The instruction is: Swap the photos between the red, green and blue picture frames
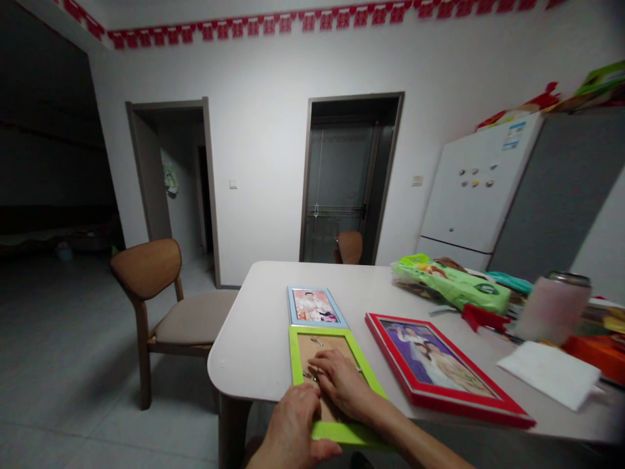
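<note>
A lime-green picture frame (361,365) lies face down at the near edge of the table, its brown backing board (306,345) and small metal clips (317,341) facing up. My left hand (293,423) grips the frame's lower left side, thumb over the near edge and fingertips beside a left-side clip. Across the backing board rests my right hand (342,384), its bent fingers pressing down near that same clip. Touching the far end of the green frame is a light-blue frame (291,306) with a photo showing. To the right lies a larger red frame (405,374) holding a photo of people.
On the white table's (254,326) right side are a green packet (454,283), a pink jar (556,306), a red-handled tool (483,319) and a white tissue (549,371). A wooden chair (146,273) stands left; a fridge (473,189) stands behind at right.
</note>
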`<state>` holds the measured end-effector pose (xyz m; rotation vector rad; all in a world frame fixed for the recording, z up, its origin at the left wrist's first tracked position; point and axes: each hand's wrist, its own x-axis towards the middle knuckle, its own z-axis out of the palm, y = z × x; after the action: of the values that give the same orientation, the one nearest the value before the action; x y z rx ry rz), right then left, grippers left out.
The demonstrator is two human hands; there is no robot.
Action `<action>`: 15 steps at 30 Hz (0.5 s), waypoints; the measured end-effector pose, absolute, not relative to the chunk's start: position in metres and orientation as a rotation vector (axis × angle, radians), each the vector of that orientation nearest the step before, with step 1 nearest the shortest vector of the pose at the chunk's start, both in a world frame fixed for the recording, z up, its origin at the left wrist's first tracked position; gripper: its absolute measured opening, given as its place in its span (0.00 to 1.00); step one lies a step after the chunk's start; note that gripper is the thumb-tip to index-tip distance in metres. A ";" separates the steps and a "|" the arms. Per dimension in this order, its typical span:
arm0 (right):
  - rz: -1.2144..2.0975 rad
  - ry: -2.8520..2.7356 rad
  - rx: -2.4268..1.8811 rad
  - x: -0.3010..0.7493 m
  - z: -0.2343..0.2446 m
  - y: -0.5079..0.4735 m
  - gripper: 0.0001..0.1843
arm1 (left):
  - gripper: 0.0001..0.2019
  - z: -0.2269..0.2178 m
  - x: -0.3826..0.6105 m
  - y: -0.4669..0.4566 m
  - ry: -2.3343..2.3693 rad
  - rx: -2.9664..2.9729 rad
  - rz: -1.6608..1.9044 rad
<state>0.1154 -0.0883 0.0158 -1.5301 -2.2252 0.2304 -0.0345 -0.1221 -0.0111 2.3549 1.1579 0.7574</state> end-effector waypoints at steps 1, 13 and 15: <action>0.222 -2.154 -1.573 0.117 0.014 -0.081 0.15 | 0.30 -0.012 -0.035 -0.122 1.167 2.352 0.762; 0.226 -1.736 -1.938 0.123 -0.021 0.001 0.13 | 0.32 -0.018 -0.037 -0.126 1.185 2.351 0.697; 0.223 -1.716 -1.942 0.125 -0.021 0.002 0.13 | 0.33 -0.017 -0.037 -0.126 1.192 2.363 0.678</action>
<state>0.1248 0.0019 -0.0209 -1.9417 -1.7156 0.2230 -0.0367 -0.1256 -0.0166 2.3632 1.1917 0.6781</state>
